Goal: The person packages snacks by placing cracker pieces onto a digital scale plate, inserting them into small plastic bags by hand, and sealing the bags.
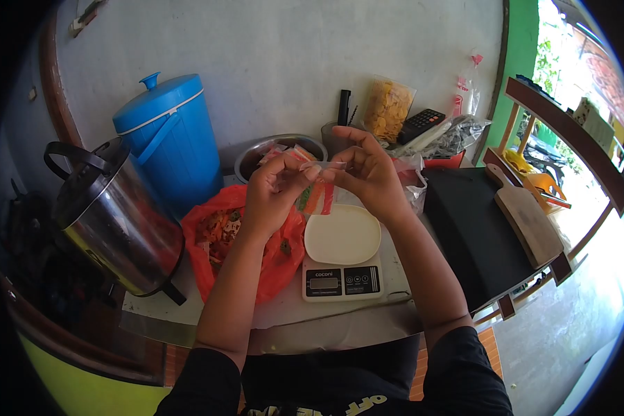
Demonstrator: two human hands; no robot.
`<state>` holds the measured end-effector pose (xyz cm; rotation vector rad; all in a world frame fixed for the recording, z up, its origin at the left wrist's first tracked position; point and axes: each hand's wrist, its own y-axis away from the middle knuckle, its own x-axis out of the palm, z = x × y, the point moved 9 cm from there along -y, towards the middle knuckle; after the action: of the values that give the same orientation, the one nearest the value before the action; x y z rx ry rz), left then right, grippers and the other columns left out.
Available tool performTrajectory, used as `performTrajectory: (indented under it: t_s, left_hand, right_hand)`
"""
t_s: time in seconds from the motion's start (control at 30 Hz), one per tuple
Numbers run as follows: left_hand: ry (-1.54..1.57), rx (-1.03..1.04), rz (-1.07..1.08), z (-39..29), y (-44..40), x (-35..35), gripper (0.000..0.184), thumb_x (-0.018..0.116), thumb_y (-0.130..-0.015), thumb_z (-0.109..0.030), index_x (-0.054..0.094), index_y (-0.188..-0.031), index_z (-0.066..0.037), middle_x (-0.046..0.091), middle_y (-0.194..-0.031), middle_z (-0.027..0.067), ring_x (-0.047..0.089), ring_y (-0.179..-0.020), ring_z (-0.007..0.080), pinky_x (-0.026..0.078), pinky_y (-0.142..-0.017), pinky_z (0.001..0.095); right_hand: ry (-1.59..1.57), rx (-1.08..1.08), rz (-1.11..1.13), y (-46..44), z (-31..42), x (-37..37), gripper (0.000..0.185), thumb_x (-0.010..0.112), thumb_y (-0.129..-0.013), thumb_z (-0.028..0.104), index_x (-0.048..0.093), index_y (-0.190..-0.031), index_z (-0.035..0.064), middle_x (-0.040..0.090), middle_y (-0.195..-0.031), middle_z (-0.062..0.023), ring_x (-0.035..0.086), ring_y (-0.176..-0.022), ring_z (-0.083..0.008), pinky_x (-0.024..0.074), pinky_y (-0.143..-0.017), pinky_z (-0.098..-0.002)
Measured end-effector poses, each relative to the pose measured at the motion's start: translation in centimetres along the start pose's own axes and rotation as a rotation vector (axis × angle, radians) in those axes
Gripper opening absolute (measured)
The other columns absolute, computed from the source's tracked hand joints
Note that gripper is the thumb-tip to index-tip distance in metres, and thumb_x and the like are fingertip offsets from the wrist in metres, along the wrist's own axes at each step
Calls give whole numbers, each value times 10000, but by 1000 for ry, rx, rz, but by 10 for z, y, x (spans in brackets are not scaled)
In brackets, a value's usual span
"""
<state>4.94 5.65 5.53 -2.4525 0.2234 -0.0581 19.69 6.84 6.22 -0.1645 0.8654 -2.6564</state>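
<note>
A small clear plastic packet (317, 197) with green, orange and red contents hangs between my two hands. My left hand (281, 186) pinches its top edge on the left. On the right, the fingers of my right hand (360, 168) pinch the same edge, with the upper fingers raised. Below the packet is a white kitchen scale (342, 282) with a cream tray (342, 236) on top. Beside my left forearm, an open red plastic bag (279, 267) holds orange-red food pieces. Behind my hands, a metal bowl (246, 161) contains more small packets, partly hidden.
A steel container (121, 222) and a blue lidded jug (173, 145) stand at left. Along the wall are a bag of yellow chips (389, 109), a calculator (421, 125) and plastic bags (457, 135). A wooden board (528, 222) lies on a black surface (464, 229) at right.
</note>
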Motion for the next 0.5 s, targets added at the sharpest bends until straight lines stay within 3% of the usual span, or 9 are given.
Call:
performTrajectory:
  t_s: [0.13,0.33,0.5]
  left_hand:
    - [-37,4,9,0,0,2,110,678,-891,-102,608,-852,-27,654,-861,12,608,-809,58,496,-758,226]
    - [-82,22,26,5,1,2,113,675,-895,-110,612,-845,-31,634,-823,-2,588,-778,50,490,-730,224]
    - [-112,13,6,-1,2,-1,132,682,-892,-123,618,-828,-26,638,-825,-4,583,-776,47,485,-728,221]
  right_hand:
    - [38,-48,12,0,-2,3,564,720,-817,15,432,-1302,16,665,-916,-60,627,-840,-108,488,-763,-249]
    - [67,-91,13,1,-2,2,492,722,-811,7,465,-1231,19,671,-891,-52,624,-809,-95,482,-754,-241]
    - [104,-24,-25,-1,-11,-3,383,761,-791,50,558,-1112,3,673,-877,-44,620,-812,-82,488,-725,-236]
